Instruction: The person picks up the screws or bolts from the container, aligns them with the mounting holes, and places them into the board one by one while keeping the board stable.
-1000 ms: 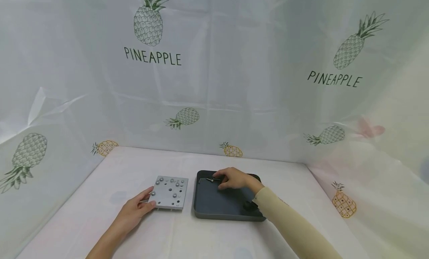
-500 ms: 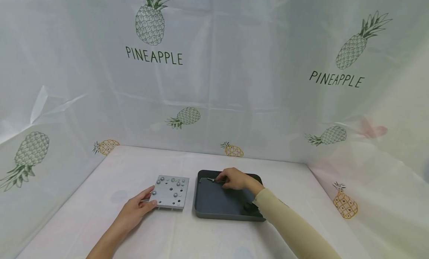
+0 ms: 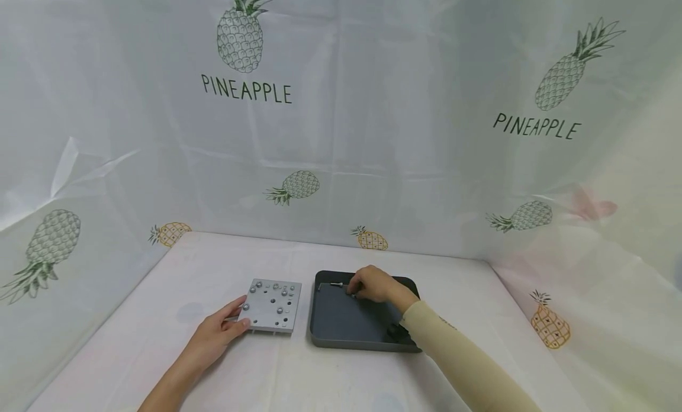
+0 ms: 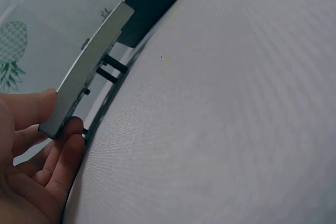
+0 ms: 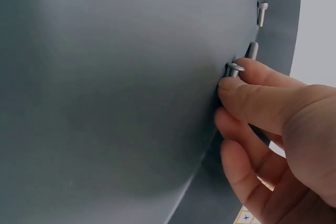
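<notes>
My left hand (image 3: 215,335) pinches the left edge of a square grey metal plate (image 3: 266,312), thumb above and fingers underneath. The plate's top has several holes and several socket-head screws seated in it. Screw shanks (image 4: 112,69) stick out below the plate in the left wrist view. Over the dark grey tray (image 3: 341,323), my right hand (image 3: 373,283) pinches a small metal screw (image 5: 234,71) between thumb and forefinger, head showing above the thumb tip. Its other fingers are curled. Another socket-head screw (image 5: 263,10) and a rounded metal pin-like piece (image 5: 253,51) lie beyond the fingertips in the tray.
A small black object (image 3: 395,331) lies in the tray's near right corner. The tray's raised rim (image 3: 367,345) stands just right of the plate. A white patterned cloth covers the table (image 3: 298,382), and pineapple-print curtains (image 3: 405,134) hang behind and at both sides.
My right hand has closed its thumb and forefinger on a screw and drawn slightly right, away from the other pieces. The left hand and plate have hardly moved.
</notes>
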### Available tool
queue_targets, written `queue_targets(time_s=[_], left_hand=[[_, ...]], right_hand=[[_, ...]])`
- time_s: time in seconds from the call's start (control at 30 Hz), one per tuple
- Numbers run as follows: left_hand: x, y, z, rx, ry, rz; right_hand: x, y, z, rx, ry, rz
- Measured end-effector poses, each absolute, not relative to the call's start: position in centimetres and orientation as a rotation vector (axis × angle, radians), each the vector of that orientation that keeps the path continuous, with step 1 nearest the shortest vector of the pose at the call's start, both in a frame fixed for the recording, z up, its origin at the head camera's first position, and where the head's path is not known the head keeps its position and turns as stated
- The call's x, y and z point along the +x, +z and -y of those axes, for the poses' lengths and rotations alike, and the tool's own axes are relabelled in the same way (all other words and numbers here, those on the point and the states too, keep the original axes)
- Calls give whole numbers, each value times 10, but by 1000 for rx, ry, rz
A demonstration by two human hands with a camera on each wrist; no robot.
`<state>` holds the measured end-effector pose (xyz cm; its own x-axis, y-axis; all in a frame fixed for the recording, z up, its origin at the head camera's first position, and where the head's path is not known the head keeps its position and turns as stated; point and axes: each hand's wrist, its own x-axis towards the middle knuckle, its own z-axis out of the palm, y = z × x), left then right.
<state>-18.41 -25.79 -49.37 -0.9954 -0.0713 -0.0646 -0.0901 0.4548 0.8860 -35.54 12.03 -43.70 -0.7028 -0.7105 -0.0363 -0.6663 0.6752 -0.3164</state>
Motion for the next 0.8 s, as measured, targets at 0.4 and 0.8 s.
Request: queue_targets(time_s=[0.4,0.8], left_hand=[[-184,-492,256,-159,1622,-2663],[-184,-493,257,-158,1624,-2666]], right_hand=[[-359,-441,-124,-1194,-481,-2658],[-361,-441,-133,-1177,-712,-2556]])
